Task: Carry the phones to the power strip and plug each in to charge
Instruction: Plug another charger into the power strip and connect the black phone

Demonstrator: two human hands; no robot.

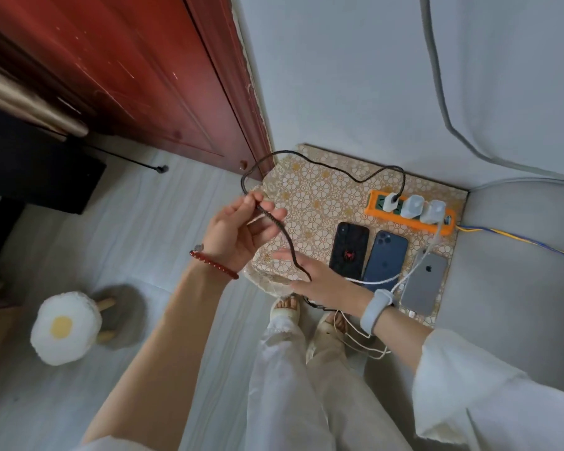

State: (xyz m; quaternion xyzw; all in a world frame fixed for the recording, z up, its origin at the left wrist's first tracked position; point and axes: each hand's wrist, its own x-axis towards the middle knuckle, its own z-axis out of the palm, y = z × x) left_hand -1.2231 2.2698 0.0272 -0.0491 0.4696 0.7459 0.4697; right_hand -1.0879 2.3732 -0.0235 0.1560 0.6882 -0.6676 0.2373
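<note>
The right hand (323,281) hides the black cable's (323,166) free end and the lower corner of the black phone (350,247); the power strip's (411,211) sockets sit beneath three white chargers (412,206).

Black cable (323,164) in both hands

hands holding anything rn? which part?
Left hand pinches the black cable partway along its length. Right hand has the free end running across its fingers; whether it grips it cannot be told.
</note>
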